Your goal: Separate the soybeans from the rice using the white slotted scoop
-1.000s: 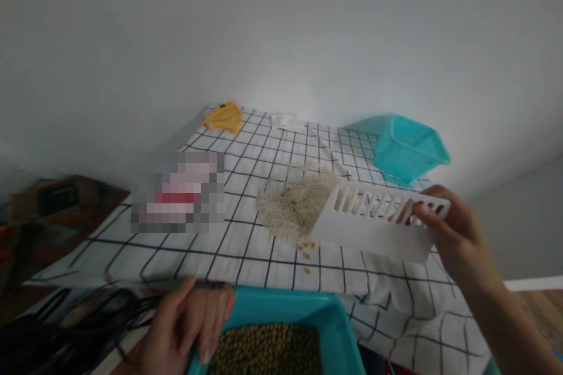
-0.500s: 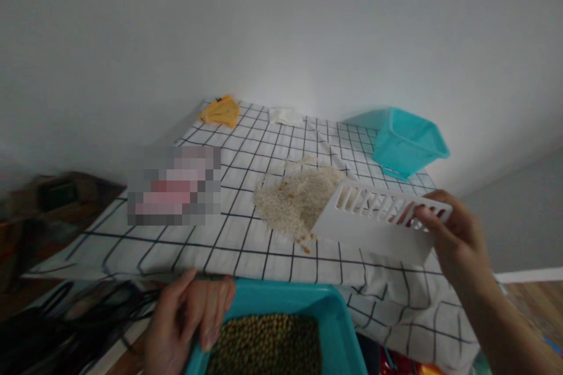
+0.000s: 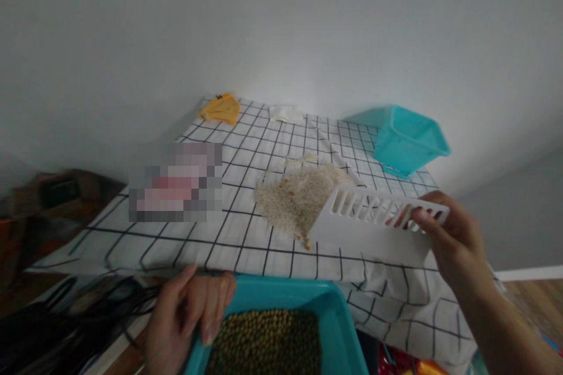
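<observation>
My right hand (image 3: 453,240) grips the right end of a white slotted plastic tray (image 3: 373,228), which rests edge-down on the checked tablecloth (image 3: 246,246). The tray's left end touches a pile of pale grains (image 3: 299,199) with a few yellowish bits in it. My left hand (image 3: 189,316) holds the left rim of a teal bin (image 3: 290,299) at the near edge; the bin is filled with small brownish-green beans (image 3: 268,343).
A second teal bin (image 3: 409,140) sits tilted at the back right of the table. An orange cloth (image 3: 222,108) and a white scrap (image 3: 284,113) lie at the far edge by the wall. Dark cables (image 3: 79,316) hang at the lower left.
The white tray has shifted slightly left against the grain pile, pushing it together. My left hand stays on the teal bin's rim.
</observation>
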`<state>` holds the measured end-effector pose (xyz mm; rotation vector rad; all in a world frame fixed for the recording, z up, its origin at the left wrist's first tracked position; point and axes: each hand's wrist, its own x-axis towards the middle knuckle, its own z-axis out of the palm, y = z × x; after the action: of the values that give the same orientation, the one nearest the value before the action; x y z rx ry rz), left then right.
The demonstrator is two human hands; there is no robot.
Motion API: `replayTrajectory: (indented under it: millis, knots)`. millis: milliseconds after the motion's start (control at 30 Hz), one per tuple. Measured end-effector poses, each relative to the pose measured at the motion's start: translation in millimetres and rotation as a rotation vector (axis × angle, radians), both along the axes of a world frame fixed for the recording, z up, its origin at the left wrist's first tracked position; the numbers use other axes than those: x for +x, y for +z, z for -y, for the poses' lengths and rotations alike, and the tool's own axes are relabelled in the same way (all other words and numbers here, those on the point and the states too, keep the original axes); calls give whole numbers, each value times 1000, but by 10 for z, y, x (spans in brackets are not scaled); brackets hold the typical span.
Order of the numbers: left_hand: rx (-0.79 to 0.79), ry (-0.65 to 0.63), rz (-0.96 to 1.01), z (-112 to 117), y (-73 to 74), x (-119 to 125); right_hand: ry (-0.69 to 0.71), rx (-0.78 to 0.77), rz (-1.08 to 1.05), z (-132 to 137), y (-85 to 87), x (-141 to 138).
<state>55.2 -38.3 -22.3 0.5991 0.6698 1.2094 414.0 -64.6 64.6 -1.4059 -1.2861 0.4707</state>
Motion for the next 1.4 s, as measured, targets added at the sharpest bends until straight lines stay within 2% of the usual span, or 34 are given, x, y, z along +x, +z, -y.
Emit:
replayTrajectory:
  millis: [167,367,600,800,1033,1400]
  knots:
    - [-44,95,-11,36,97,72,1,-32,20,6,-5,10]
    - [-45,69,-25,17,91,38,29,-20,-3,29,-24,13]
    - [-24,115,-40,5,97,79,67,-16,-54,40,-75,30]
    - [-23,109,-81,5,107,56,25,21,-46,22,-62,38]
    - [-65,102,-86,45,111,46,6,-14,-55,18,-79,28]
    - [-48,80,-29,38,105,32,7,-16,-71,30,-85,34]
